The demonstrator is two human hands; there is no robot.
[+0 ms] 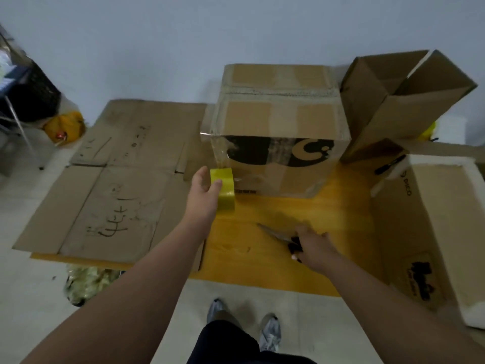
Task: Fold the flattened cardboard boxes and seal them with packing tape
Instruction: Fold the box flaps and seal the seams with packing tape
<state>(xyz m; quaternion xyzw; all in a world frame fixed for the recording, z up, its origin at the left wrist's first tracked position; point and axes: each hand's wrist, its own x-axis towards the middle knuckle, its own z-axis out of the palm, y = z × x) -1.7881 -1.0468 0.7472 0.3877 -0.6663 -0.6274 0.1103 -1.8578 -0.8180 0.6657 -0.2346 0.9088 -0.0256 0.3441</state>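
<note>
A folded cardboard box point(280, 119) stands on the yellow table point(288, 214), its top seam taped. My left hand point(203, 190) grips a yellow roll of packing tape point(224, 190) beside the box's near left corner; a clear strip of tape runs from the roll up that corner. My right hand point(312, 245), blurred, holds the dark handles of a pair of scissors point(278, 235) lying on the table, blades pointing left. Flattened cardboard point(110, 179) lies over the table's left part.
An open, tilted box point(401, 101) stands at the back right. A large open carton with white foam edges point(433, 219) fills the right side, a black marker point(389, 164) on its rim. Bags and a chair sit on the floor at left.
</note>
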